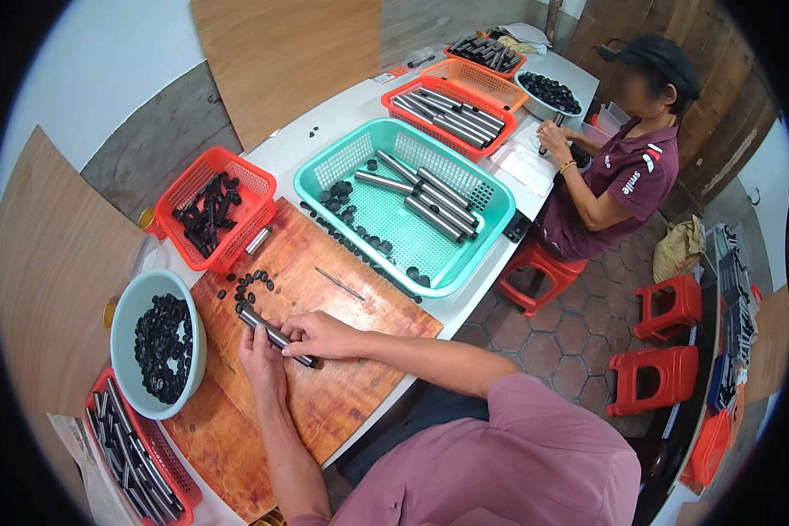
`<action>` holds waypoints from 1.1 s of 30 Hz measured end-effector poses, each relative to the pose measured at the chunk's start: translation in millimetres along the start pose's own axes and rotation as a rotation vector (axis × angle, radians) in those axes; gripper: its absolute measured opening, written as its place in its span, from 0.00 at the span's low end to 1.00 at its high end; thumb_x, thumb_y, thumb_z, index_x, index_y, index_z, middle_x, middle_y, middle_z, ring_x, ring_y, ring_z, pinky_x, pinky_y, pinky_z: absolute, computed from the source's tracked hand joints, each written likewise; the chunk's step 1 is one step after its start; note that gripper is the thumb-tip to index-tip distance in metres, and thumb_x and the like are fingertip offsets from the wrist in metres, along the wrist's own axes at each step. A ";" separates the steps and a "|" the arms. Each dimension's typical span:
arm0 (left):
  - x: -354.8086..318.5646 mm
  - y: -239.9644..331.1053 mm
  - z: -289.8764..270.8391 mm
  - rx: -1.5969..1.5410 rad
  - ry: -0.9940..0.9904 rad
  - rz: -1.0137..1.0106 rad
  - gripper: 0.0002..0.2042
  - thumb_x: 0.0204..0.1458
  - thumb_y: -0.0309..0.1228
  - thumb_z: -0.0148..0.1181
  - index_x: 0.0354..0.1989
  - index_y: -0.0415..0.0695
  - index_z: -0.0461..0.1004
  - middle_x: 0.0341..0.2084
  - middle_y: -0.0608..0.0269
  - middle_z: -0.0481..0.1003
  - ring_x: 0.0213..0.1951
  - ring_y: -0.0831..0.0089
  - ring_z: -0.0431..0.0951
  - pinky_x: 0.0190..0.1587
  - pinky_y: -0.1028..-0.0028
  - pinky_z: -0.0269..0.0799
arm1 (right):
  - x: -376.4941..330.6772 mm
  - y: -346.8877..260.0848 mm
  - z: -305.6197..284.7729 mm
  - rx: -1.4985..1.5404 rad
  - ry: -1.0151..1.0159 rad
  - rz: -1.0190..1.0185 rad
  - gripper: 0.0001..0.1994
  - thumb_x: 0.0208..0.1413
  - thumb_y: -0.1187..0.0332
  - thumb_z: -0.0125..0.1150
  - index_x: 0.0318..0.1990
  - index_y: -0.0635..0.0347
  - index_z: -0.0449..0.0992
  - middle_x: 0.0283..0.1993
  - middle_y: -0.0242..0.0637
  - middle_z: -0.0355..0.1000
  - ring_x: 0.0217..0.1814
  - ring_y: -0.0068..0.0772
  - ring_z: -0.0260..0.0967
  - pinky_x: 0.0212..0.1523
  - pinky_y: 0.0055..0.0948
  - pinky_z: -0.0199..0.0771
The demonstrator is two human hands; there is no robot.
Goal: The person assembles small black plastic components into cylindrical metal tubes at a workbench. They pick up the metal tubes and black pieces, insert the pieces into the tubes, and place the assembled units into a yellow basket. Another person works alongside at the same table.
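Observation:
A dark-ended metal tube (270,330) lies slantwise between my hands, just above the wooden board (368,351). My left hand (261,358) is closed round its middle from the near left side. From the right, my right hand (322,335) pinches it closer to its lower end; some of those fingertips are hidden. Small black round caps (254,279) sit in a curved row by the tube's far end. A thin metal rod (339,283) rests on the board beyond my right hand. One short silver tube (258,241) lies at the board's far edge.
A teal basket (500,206) with tubes and black caps stands beyond the board. Left are a red basket (263,180) of black parts, a pale bowl (124,298) of caps and another red basket (188,500) with tubes. A co-worker (609,175) sits at the far right.

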State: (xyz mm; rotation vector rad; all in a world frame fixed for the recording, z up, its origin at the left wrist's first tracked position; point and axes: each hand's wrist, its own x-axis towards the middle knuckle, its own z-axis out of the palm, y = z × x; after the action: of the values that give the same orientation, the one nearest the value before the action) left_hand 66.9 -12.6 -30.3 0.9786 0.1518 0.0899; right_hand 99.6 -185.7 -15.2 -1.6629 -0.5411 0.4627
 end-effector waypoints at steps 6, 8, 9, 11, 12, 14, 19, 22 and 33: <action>-2.7 2.8 5.0 0.098 -0.027 0.016 0.22 0.63 0.26 0.58 0.64 0.36 0.64 0.42 0.57 0.76 0.43 0.70 0.80 0.50 0.69 0.77 | -0.2 0.9 1.9 -0.017 0.023 0.004 0.16 0.53 0.63 0.68 0.43 0.67 0.78 0.31 0.41 0.79 0.31 0.32 0.77 0.34 0.31 0.76; -2.9 3.7 5.0 0.095 -0.029 0.007 0.23 0.63 0.26 0.58 0.65 0.35 0.63 0.42 0.57 0.76 0.43 0.70 0.80 0.50 0.69 0.77 | -0.4 -0.1 2.6 -0.044 0.042 -0.023 0.16 0.53 0.63 0.68 0.42 0.67 0.78 0.31 0.41 0.79 0.31 0.32 0.77 0.34 0.31 0.76; -3.1 4.1 5.0 0.093 -0.031 0.003 0.23 0.63 0.26 0.58 0.65 0.35 0.63 0.42 0.57 0.76 0.43 0.70 0.80 0.50 0.69 0.77 | -0.8 -4.0 2.5 -0.058 0.050 -0.037 0.16 0.53 0.63 0.68 0.42 0.67 0.78 0.31 0.42 0.79 0.31 0.33 0.77 0.34 0.32 0.76; -3.7 4.3 6.1 0.097 -0.027 0.002 0.23 0.64 0.26 0.57 0.66 0.35 0.62 0.42 0.56 0.76 0.43 0.70 0.79 0.49 0.70 0.77 | -5.1 -13.8 0.7 0.011 0.028 0.071 0.16 0.53 0.62 0.68 0.42 0.67 0.78 0.31 0.42 0.79 0.31 0.33 0.77 0.34 0.33 0.77; -3.7 5.2 7.0 0.099 -0.027 0.005 0.23 0.64 0.26 0.57 0.66 0.35 0.62 0.43 0.56 0.75 0.43 0.70 0.79 0.49 0.71 0.77 | -7.0 -19.1 -2.0 0.043 0.017 0.123 0.16 0.53 0.62 0.69 0.42 0.67 0.78 0.31 0.43 0.79 0.32 0.33 0.77 0.34 0.34 0.77; 1.2 -4.8 -1.0 0.074 -0.031 0.043 0.24 0.64 0.25 0.57 0.67 0.34 0.61 0.45 0.55 0.75 0.44 0.70 0.79 0.48 0.71 0.78 | -6.6 -12.3 -8.3 -0.084 0.156 0.036 0.16 0.53 0.63 0.68 0.42 0.67 0.79 0.31 0.44 0.79 0.32 0.34 0.77 0.34 0.35 0.77; -2.1 0.7 4.2 0.185 -0.003 0.023 0.21 0.66 0.27 0.56 0.65 0.33 0.63 0.44 0.57 0.74 0.42 0.72 0.78 0.47 0.75 0.76 | -17.0 -28.7 -60.6 -0.627 0.431 0.009 0.16 0.60 0.65 0.59 0.50 0.67 0.76 0.37 0.45 0.77 0.25 0.33 0.72 0.23 0.35 0.76; 0.1 -0.5 4.0 0.228 -0.027 -0.008 0.20 0.66 0.27 0.56 0.63 0.33 0.66 0.43 0.57 0.75 0.42 0.73 0.78 0.47 0.75 0.76 | -22.9 -11.0 -87.7 -0.901 0.598 -0.172 0.13 0.59 0.67 0.60 0.44 0.69 0.72 0.40 0.53 0.75 0.34 0.52 0.75 0.38 0.47 0.77; -1.4 0.8 4.1 0.353 -0.015 0.000 0.18 0.65 0.30 0.58 0.59 0.34 0.71 0.40 0.60 0.78 0.39 0.76 0.79 0.44 0.77 0.76 | -49.0 -16.9 -59.3 -0.953 0.532 0.008 0.11 0.55 0.70 0.61 0.39 0.71 0.71 0.35 0.56 0.75 0.41 0.54 0.77 0.31 0.47 0.79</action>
State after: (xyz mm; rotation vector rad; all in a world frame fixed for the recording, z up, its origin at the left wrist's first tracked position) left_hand 66.1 -15.7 -27.3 1.3307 0.1571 0.0564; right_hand 92.9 -259.8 10.7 -2.5727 -0.3603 -0.3124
